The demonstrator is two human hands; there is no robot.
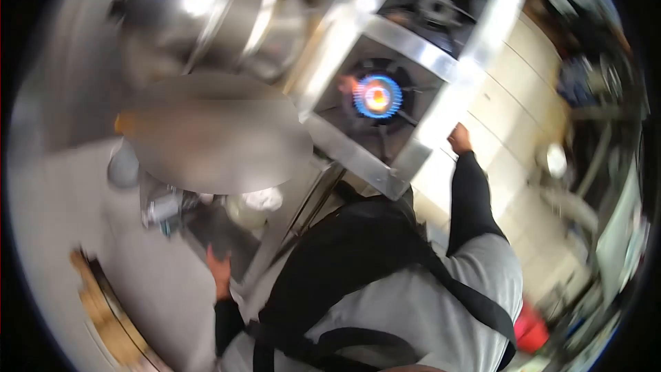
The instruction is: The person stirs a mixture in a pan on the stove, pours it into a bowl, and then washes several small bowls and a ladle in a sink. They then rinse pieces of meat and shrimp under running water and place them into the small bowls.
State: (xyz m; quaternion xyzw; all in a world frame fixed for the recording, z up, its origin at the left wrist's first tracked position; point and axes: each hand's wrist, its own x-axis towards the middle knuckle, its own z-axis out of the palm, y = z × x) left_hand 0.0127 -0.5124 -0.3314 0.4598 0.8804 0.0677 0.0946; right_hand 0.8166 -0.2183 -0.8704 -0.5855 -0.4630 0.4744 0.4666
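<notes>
My right hand (460,139) is at the front edge of the metal gas stove (430,124), its fingers drawn together. Whatever they may grip there is too small and blurred to make out. On the stove, a lit burner (377,96) shows a ring of blue flame with an orange centre. Lower left, my left hand (219,269) has its fingers apart and holds nothing visible. It is over the edge of a dark grey tray or panel (224,231); contact cannot be judged.
A second burner (437,10), unlit, lies beyond the first. A large shiny metal vessel (213,21) stands at upper left. A smeared grey oval hides what lies below it. A wooden board (110,310) is at lower left, and a red object (530,327) at lower right.
</notes>
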